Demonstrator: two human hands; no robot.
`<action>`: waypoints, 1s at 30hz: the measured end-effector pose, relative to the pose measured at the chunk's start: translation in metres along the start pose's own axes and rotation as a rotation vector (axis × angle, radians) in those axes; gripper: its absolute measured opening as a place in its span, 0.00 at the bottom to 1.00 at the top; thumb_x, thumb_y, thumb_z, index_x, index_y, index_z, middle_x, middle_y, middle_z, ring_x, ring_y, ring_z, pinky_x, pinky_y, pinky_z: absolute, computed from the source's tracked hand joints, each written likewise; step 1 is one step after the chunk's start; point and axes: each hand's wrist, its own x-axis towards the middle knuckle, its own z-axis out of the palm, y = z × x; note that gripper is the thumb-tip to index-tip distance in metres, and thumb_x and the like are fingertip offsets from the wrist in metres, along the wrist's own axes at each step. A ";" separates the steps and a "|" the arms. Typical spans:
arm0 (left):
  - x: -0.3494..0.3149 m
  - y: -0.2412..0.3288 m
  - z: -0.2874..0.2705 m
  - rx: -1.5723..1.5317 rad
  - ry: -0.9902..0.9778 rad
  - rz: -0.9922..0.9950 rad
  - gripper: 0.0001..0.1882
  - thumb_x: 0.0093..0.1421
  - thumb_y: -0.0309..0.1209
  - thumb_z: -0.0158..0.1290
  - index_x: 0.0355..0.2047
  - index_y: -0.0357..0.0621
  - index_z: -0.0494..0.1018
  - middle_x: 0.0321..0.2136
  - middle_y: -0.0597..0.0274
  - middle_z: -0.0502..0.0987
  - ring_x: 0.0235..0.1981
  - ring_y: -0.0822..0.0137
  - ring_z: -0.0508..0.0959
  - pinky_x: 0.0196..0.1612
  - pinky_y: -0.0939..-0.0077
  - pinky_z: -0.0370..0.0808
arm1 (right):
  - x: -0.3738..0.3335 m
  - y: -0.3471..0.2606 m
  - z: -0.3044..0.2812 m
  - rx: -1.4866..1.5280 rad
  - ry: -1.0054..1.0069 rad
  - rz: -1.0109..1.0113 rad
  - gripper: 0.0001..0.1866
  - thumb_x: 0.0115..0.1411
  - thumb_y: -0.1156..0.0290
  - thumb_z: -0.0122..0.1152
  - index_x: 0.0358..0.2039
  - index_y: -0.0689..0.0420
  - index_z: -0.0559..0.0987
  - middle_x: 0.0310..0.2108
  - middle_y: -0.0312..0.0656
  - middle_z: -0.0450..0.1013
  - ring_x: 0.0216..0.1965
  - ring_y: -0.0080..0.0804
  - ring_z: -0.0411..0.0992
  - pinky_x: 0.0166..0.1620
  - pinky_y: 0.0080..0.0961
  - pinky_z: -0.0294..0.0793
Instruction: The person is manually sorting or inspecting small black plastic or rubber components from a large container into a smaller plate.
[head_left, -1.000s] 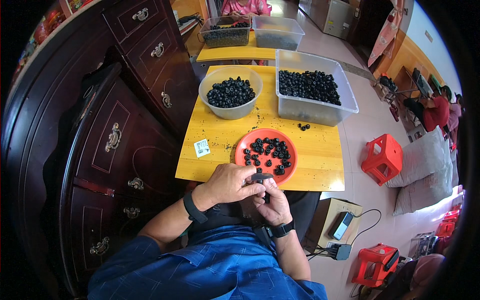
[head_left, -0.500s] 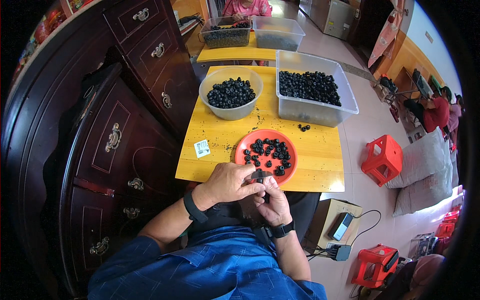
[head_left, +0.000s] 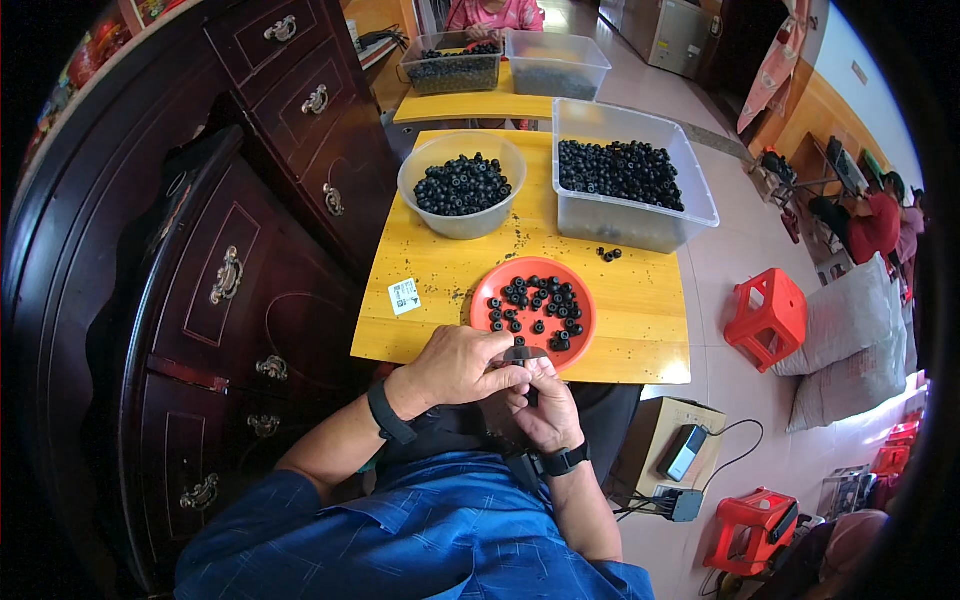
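At the near edge of the table, my left hand (head_left: 455, 366) is closed around a thin grey blade (head_left: 526, 353), its handle hidden in the fingers. The blade reaches across to the thumb of my right hand (head_left: 547, 408). Those right fingers are curled around a small black ring-like part (head_left: 531, 397), mostly covered by the hand. Just beyond both hands lies a round red plate (head_left: 583, 341) with several loose black ring-like parts (head_left: 539, 327) scattered on it.
Behind the plate stand a round translucent tub (head_left: 463, 227) and a rectangular clear bin (head_left: 625, 230), both holding black parts. A label (head_left: 404, 297) lies on the yellow table (head_left: 430, 335). Dark drawers (head_left: 215, 270) flank the left; a red stool (head_left: 765, 318) is at right. Another person (head_left: 495, 14) sits opposite.
The blade has shifted slightly between my hands. Both hands stay nearly in place, and the plate and containers look the same.
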 end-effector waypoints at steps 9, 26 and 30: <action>0.001 -0.002 0.010 0.059 0.051 0.009 0.22 0.59 0.48 0.59 0.20 0.44 0.70 0.18 0.55 0.74 0.21 0.51 0.78 0.24 0.59 0.72 | 0.002 -0.002 -0.002 -0.016 0.088 -0.042 0.06 0.66 0.73 0.55 0.43 0.56 0.74 0.30 0.33 0.72 0.27 0.17 0.68 0.27 0.14 0.66; 0.010 -0.003 0.003 -0.210 0.014 -0.050 0.11 0.55 0.32 0.63 0.35 0.43 0.75 0.18 0.59 0.73 0.19 0.61 0.76 0.25 0.69 0.72 | 0.004 -0.004 0.007 0.065 0.058 0.021 0.11 0.68 0.67 0.57 0.47 0.57 0.73 0.34 0.32 0.71 0.28 0.15 0.64 0.29 0.13 0.65; 0.022 -0.009 -0.012 -0.045 -0.043 -0.036 0.11 0.55 0.34 0.62 0.35 0.43 0.77 0.20 0.56 0.76 0.21 0.56 0.79 0.26 0.65 0.73 | 0.007 -0.001 0.001 0.149 0.146 0.050 0.09 0.68 0.66 0.57 0.44 0.57 0.74 0.36 0.36 0.73 0.28 0.20 0.67 0.30 0.16 0.67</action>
